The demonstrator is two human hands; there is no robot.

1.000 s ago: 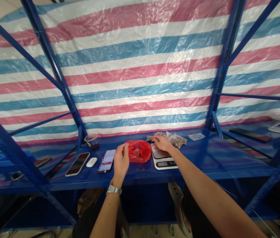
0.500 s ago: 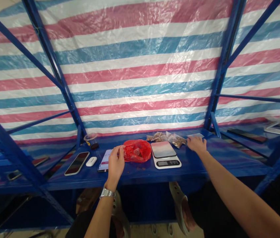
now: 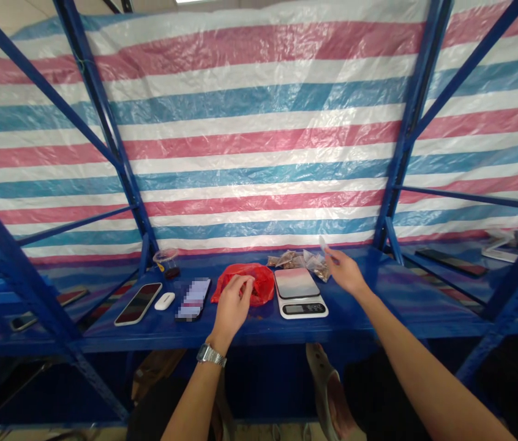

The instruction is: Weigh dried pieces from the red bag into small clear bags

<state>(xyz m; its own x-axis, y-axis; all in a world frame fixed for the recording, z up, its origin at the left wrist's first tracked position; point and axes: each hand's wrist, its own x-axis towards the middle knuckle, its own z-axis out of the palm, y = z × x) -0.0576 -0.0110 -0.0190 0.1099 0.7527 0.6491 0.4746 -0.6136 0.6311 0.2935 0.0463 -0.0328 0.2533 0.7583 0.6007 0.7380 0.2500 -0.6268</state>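
Observation:
My left hand (image 3: 235, 301) is over the near left side of a red plastic bag (image 3: 263, 280), its fingers loosely bent and the thumb a little apart from them. Between the fingertips and thumb of my right hand (image 3: 342, 271) is a small clear plastic bag (image 3: 322, 244), held up above the shelf. A white kitchen scale (image 3: 302, 293) stands between the two hands, with nothing on its plate. Behind it lie several small clear bags with brown contents (image 3: 291, 260), close to my right fingers. What is inside the red bag is mostly hidden by my left hand.
Left of the red bag are a lit phone (image 3: 193, 299), a white earbud case (image 3: 165, 301), another phone (image 3: 138, 304) and a clear cup with dark contents (image 3: 170, 269). Blue metal posts (image 3: 390, 184) frame the blue shelf (image 3: 259, 331). A striped plastic sheet (image 3: 259, 153) hangs behind.
My right hand has lifted the small clear plastic bag off the shelf and moved left. My left hand has shifted right, from the red bag's left edge to over it, uncovering the lit phone.

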